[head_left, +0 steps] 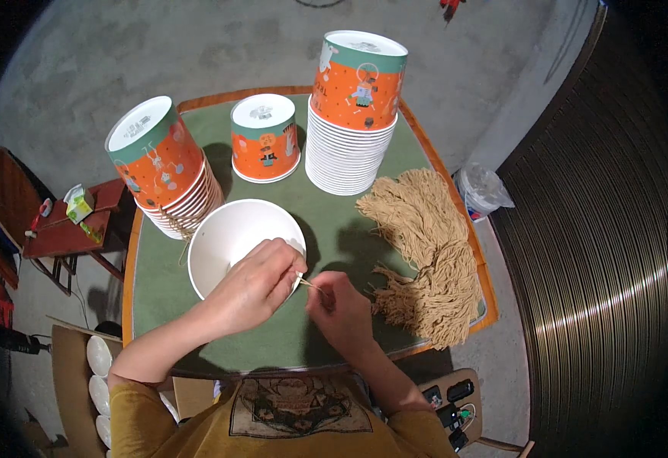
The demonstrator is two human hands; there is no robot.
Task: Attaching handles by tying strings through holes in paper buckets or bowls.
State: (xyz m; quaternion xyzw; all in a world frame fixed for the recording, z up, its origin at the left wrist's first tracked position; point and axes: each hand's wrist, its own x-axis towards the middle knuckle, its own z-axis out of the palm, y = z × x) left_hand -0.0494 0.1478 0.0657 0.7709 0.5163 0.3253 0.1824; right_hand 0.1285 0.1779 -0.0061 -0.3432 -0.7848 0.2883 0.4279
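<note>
A white paper bucket (219,237) with its open mouth toward me stands at the near middle of the table. My left hand (261,278) reaches over it, fingers closed at its right rim. A thin tan cord (306,282) runs from those fingertips to my right hand (339,307), which pinches it just outside the rim. Whether the left fingers also grip the rim is hidden. Right of my hands lies a large bundle of tan cords (433,259). Behind the bucket, a leaning stack of upturned orange-and-green buckets (162,164) has cord loops hanging at its side.
A tall stack of upturned buckets (353,114) and a shorter bucket stack (264,139) stand at the back of the green-covered table (334,237). A carton with white bowl-like pieces (99,374) sits lower left. A stool with small devices (450,404) is lower right.
</note>
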